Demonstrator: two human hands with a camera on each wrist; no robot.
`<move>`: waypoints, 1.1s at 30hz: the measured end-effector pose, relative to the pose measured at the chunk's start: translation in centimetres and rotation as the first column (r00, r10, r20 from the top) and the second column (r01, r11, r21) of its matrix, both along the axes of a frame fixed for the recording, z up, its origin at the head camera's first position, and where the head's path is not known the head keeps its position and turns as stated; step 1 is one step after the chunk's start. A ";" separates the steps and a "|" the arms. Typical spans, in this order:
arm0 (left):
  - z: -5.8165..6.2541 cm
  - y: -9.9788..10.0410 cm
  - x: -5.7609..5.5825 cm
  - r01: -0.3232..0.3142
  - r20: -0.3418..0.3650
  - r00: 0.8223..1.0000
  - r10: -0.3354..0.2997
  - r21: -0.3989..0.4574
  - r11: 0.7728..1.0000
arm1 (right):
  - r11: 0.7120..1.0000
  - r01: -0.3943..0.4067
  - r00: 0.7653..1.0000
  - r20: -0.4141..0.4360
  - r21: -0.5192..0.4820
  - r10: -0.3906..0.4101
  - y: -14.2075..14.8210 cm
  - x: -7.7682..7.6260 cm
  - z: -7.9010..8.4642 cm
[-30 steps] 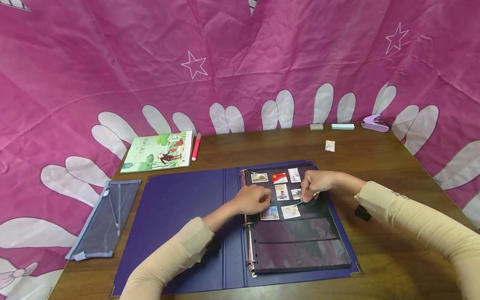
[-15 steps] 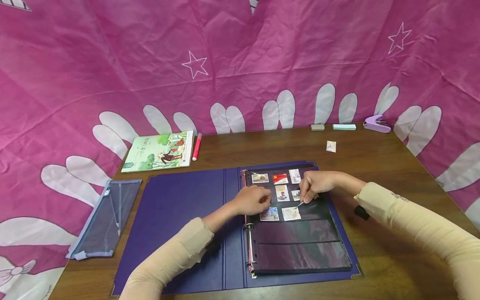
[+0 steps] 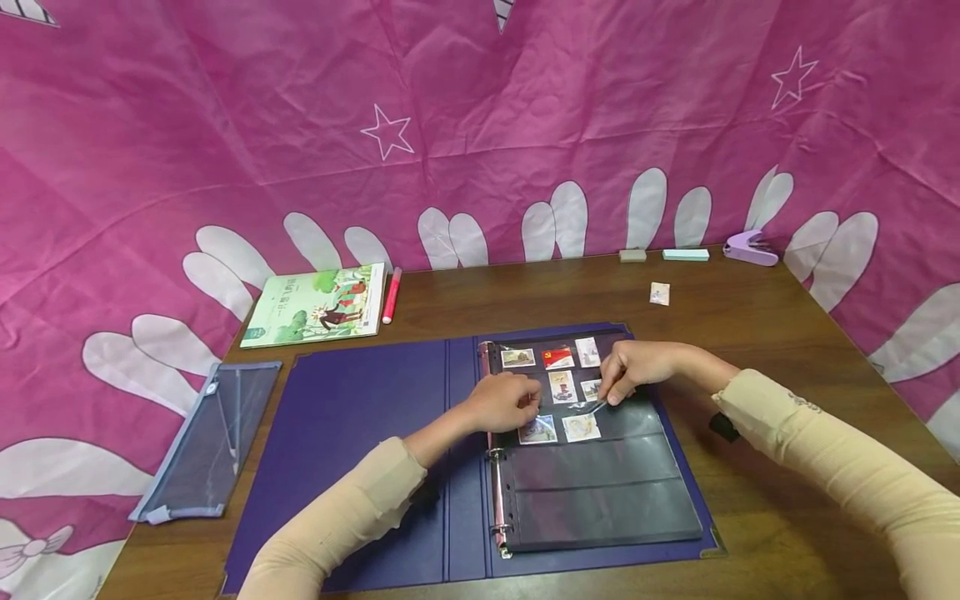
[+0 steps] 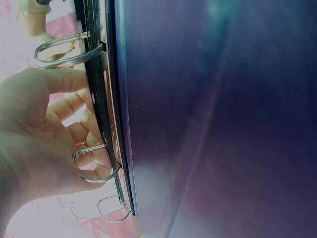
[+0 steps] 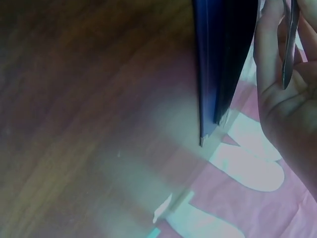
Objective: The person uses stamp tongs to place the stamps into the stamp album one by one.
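Observation:
In the head view, a binder-style stamp album (image 3: 360,450) lies open, its black pocket page (image 3: 607,512) on the right. My left hand (image 3: 506,402) rests on that page beside the rings, fingers bent, by a blue-toned stamp (image 3: 537,430). In the left wrist view its fingertips touch the page near the metal rings (image 4: 67,60). My right hand (image 3: 630,371) pinches metal tweezers (image 5: 290,49) between thumb and fingers. Their tip is at the upper right corner of a pale stamp (image 3: 581,427), where shiny clear film (image 3: 579,406) catches the light. Several other stamps fill the upper rows.
A loose stamp (image 3: 659,293) lies on the table behind the album. Farther back are an eraser (image 3: 632,255), a pale teal-and-white block (image 3: 686,254) and a purple stapler (image 3: 750,247). A green picture book (image 3: 315,305), red marker (image 3: 392,296) and mesh zip pouch (image 3: 210,442) are at left.
The tweezers shift slightly at the pale stamp's upper corner, and a bright glint of film now shows above it. My left hand stays in place.

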State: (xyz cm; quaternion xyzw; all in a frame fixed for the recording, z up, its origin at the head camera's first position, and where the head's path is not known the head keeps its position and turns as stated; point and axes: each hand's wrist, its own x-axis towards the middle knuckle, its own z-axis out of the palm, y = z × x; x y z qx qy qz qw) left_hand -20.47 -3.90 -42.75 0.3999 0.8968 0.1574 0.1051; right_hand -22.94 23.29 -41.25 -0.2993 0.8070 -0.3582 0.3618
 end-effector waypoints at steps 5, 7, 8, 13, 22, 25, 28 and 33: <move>0.0 -0.1 0.0 0.009 -0.007 1.000 -0.009 0.013 1.000 | 1.000 0.021 0.999 -0.036 0.011 -0.021 0.4 -0.2 0.3; 0.0 -0.2 0.1 0.011 -0.008 1.000 -0.011 0.017 1.000 | 0.999 0.047 0.997 -0.061 0.006 -0.046 0.9 -0.3 0.4; 0.1 -0.2 0.1 0.012 -0.009 1.000 -0.011 0.016 1.000 | 0.997 0.071 0.995 -0.074 0.004 -0.071 1.1 -0.5 0.5; 0.0 -0.2 0.1 0.010 -0.015 1.000 -0.010 0.015 1.000 | 0.951 0.309 0.934 -0.179 -0.031 -0.309 3.3 -1.2 1.1; -0.1 -0.1 0.2 0.022 -0.018 1.000 -0.021 0.035 0.999 | 0.675 0.736 0.566 -0.504 -0.046 -0.652 8.7 -3.0 0.5; 0.0 -0.2 0.4 0.014 -0.011 1.000 -0.013 0.045 0.999 | 0.606 0.795 0.479 -0.582 -0.030 -0.657 10.3 -3.5 -0.1; 0.1 -0.2 0.5 0.007 -0.017 1.000 -0.006 0.050 0.999 | 0.562 0.827 0.449 -0.604 0.001 -0.659 11.4 -3.8 -0.6; 0.1 -0.1 0.5 0.006 -0.003 1.000 -0.006 0.042 0.999 | 0.521 0.853 0.435 -0.601 0.037 -0.670 12.6 -4.0 -1.2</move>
